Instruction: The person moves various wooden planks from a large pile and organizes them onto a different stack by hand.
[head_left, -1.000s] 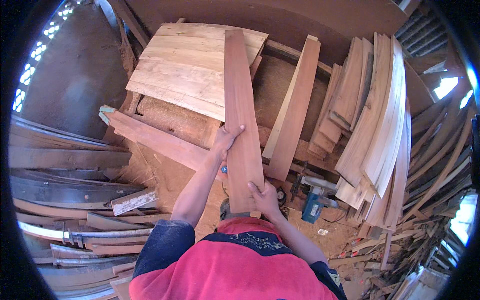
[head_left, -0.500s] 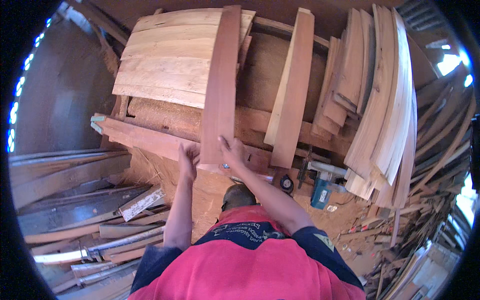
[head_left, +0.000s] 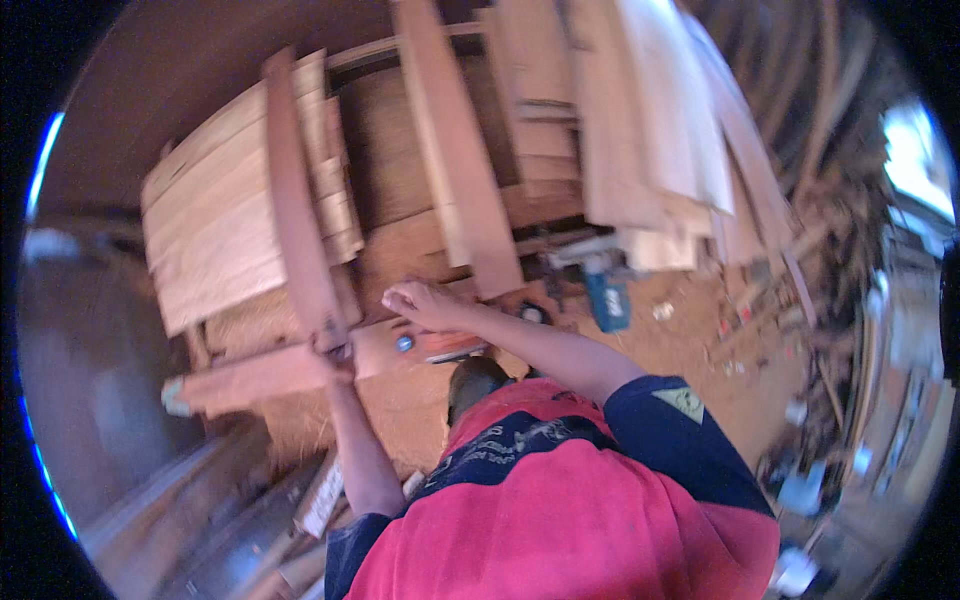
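A long reddish-brown plank point(head_left: 297, 190) lies across the bench, over the edge of several pale boards point(head_left: 215, 225). My left hand point(head_left: 335, 352) is at its near end, with the fingers closed over it, somewhat blurred. Apart from the plank, my right hand point(head_left: 425, 305) hovers over the bench's front beam point(head_left: 265, 375), its fingers loosely extended with nothing in them. Below that hand on the beam are a small blue round thing point(head_left: 404, 343) and an orange-red tool point(head_left: 450, 345), partly covered, whose kind I cannot make out.
Another reddish plank point(head_left: 470, 190) lies over a paler one at mid-bench. Stacked curved boards point(head_left: 640, 130) overhang the bench to the right. A teal power tool point(head_left: 606, 298) and a dark tape measure point(head_left: 535, 313) sit near the front edge. Wood scraps point(head_left: 320, 495) lie at lower left.
The view has swung right. My right hand has let go of the plank and moved off to its right. My left hand has gone from beside the plank to its near end.
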